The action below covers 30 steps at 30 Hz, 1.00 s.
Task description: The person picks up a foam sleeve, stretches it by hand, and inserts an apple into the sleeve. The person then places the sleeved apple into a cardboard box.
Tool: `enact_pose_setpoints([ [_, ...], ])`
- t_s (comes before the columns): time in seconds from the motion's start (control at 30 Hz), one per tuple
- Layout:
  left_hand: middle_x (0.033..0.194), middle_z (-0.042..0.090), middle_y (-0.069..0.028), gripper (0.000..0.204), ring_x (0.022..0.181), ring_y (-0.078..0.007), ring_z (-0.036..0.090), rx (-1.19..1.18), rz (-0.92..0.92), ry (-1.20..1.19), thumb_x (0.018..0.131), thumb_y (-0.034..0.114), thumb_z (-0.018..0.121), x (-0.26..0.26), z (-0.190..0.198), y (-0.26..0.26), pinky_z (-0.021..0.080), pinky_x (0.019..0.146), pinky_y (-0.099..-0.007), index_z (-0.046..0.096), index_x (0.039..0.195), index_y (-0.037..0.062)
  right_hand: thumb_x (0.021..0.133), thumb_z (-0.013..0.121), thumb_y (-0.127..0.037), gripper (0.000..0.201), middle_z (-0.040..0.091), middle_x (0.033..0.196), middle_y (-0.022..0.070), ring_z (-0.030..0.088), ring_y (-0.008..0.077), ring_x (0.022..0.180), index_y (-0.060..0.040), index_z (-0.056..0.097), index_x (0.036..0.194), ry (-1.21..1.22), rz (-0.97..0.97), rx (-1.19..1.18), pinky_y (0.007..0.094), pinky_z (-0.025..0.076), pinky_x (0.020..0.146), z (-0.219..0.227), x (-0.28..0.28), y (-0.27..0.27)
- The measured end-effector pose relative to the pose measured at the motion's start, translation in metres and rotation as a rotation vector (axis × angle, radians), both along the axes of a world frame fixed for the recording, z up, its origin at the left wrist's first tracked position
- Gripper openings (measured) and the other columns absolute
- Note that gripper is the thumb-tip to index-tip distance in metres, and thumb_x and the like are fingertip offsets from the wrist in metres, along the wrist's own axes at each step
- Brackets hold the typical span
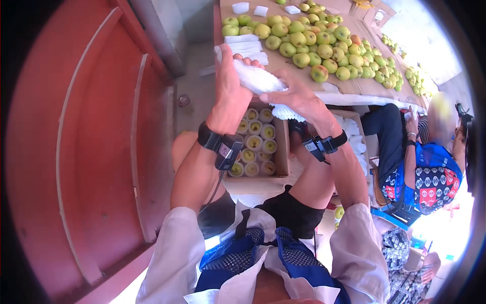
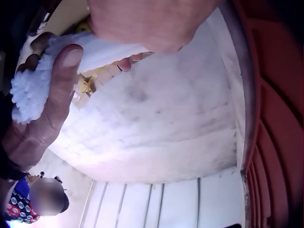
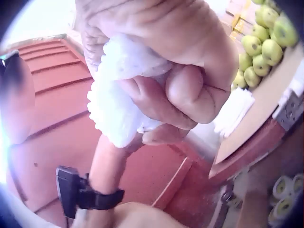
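Observation:
A bundle of white foam netting point(image 1: 255, 78) is stretched between both hands above the near edge of the apple table. The left hand point(image 1: 230, 83) holds its left end, fingertips showing behind it. At the other end, the right hand point(image 1: 296, 96) grips the bundle, its thumb across the front and a ribbed end hanging below. In the left wrist view, the right hand's thumb point(image 2: 64, 80) lies along the netting point(image 2: 33, 90), and the left hand point(image 2: 152, 21) covers the upper part. Curled fingers surround the netting point(image 3: 116, 104) below the right hand point(image 3: 166, 28) in the right wrist view.
Many green apples point(image 1: 329, 50) lie on the cardboard-covered table, beside stacked white nets point(image 1: 245, 45). Below stands a carton point(image 1: 282, 152) of apples in white nets; another box point(image 1: 354, 131) is to its right. A red door point(image 1: 101, 126) is at left, a seated person point(image 1: 422, 172) at right.

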State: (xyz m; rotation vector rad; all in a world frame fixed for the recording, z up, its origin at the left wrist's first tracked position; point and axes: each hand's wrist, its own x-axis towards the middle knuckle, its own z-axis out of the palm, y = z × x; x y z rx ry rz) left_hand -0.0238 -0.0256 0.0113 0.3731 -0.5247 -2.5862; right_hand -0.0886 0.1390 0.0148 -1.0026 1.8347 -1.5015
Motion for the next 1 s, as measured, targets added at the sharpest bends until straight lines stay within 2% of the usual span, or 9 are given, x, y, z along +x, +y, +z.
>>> enact_pose_setpoints([
  [0.17,0.080,0.052,-0.0071,0.048,0.087,-0.0271,0.056,0.002,0.068,0.049,0.104,0.052,0.051,-0.005,-0.003,-0.013,0.049,0.092,-0.0488,0.049,0.085,0.0075,0.090,0.079,-0.021,0.056,0.066,0.106,0.0103,0.064,0.0129,0.090,-0.0017,0.053,0.135,0.107,-0.130,-0.082,0.0283,0.055,0.075,-0.009,0.004,-0.017],
  [0.33,0.093,0.063,-0.0124,0.046,0.107,-0.0325,0.062,-0.143,0.020,0.117,0.102,0.046,0.060,-0.005,0.012,-0.027,0.046,0.101,-0.0489,0.060,0.097,0.0005,0.090,0.079,-0.026,0.051,0.069,0.109,0.0095,0.066,0.0144,0.092,-0.0025,0.060,0.131,0.077,-0.102,-0.097,0.0300,0.055,0.081,0.004,-0.044,-0.025],
  [0.37,0.102,0.066,-0.0148,0.042,0.112,-0.0321,0.062,-0.259,-0.007,0.133,0.100,0.040,0.065,-0.006,0.008,-0.036,0.045,0.104,-0.0457,0.062,0.106,-0.0019,0.090,0.078,-0.026,0.052,0.069,0.111,0.0101,0.066,0.0150,0.094,-0.0028,0.060,0.133,0.098,-0.093,-0.089,0.0303,0.055,0.083,0.004,-0.054,-0.025],
  [0.47,0.108,0.067,-0.0160,0.040,0.114,-0.0301,0.062,-0.767,0.059,-0.120,0.099,0.034,0.068,-0.005,0.012,-0.048,0.045,0.106,-0.0408,0.064,0.112,-0.0033,0.090,0.078,-0.027,0.055,0.070,0.116,0.0127,0.066,0.0187,0.102,-0.0041,0.059,0.137,0.205,-0.089,0.025,0.0318,0.052,0.090,-0.001,-0.071,-0.028],
  [0.57,0.116,0.066,-0.0169,0.044,0.116,-0.0287,0.063,-1.477,0.112,-0.398,0.093,0.032,0.073,-0.013,-0.003,-0.067,0.046,0.105,-0.0369,0.065,0.121,-0.0011,0.089,0.078,-0.026,0.055,0.071,0.114,0.0138,0.067,0.0210,0.104,-0.0082,0.059,0.138,0.288,-0.073,0.175,0.0336,0.051,0.092,-0.031,-0.088,-0.035],
  [0.67,0.124,0.064,-0.0173,0.048,0.119,-0.0298,0.061,-2.035,-0.007,-0.515,0.087,0.033,0.076,-0.013,-0.012,-0.064,0.047,0.104,-0.0369,0.066,0.124,0.0031,0.089,0.077,-0.024,0.054,0.072,0.112,0.0139,0.066,0.0215,0.104,-0.0111,0.060,0.138,0.256,-0.047,0.320,0.0341,0.051,0.092,-0.048,-0.100,-0.042],
  [0.7,0.131,0.061,-0.0159,0.054,0.123,-0.0321,0.058,-2.118,-0.077,-0.554,0.082,0.033,0.079,-0.014,-0.016,-0.061,0.046,0.105,-0.0394,0.065,0.126,0.0050,0.089,0.077,-0.024,0.054,0.072,0.111,0.0133,0.066,0.0204,0.103,-0.0109,0.060,0.138,0.253,-0.044,0.345,0.0333,0.051,0.091,-0.050,-0.101,-0.044],
  [0.83,0.131,0.062,-0.0127,0.059,0.127,-0.0321,0.055,-2.363,-0.238,-0.569,0.080,0.032,0.080,-0.030,-0.042,-0.063,0.043,0.104,-0.0430,0.062,0.130,0.0063,0.088,0.078,-0.024,0.055,0.072,0.111,0.0138,0.066,0.0209,0.103,-0.0115,0.059,0.138,0.273,0.014,0.417,0.0333,0.050,0.092,-0.066,-0.108,-0.055],
  [1.0,0.115,0.066,-0.0106,0.038,0.115,-0.0318,0.059,-2.428,-0.036,-0.511,0.082,0.019,0.077,-0.044,-0.068,-0.072,0.045,0.095,-0.0442,0.066,0.117,0.0079,0.086,0.078,-0.033,0.061,0.072,0.116,0.0174,0.068,0.0295,0.108,-0.0148,0.058,0.140,0.328,0.005,0.367,0.0395,0.052,0.093,-0.074,-0.113,-0.061],
])
